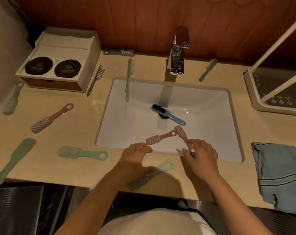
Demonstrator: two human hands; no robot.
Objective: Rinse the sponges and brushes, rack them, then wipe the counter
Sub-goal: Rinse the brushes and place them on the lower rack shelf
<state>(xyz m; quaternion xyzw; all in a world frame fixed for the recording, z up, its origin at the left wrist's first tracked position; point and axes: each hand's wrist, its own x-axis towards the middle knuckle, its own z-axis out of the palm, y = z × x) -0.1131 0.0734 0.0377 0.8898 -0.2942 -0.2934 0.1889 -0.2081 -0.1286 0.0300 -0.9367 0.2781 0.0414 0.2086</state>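
Green brush (14, 158) at far left: loop end blurred at counter (76, 126) edge. Left hand (135, 155): fingers loosely curled, tips at head of left pink brush (159, 138) above sink (126, 126); grip unclear. Right hand (202, 158): fingers curled round right pink brush (181, 133) handle, end hidden. Rack (251, 92), blue cloth (279, 172) cut off at right.

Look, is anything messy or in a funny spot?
Yes. A blue brush lies right over the drain in the sink, and a green brush pokes over the sink's back rim. Others lie scattered across the counter.
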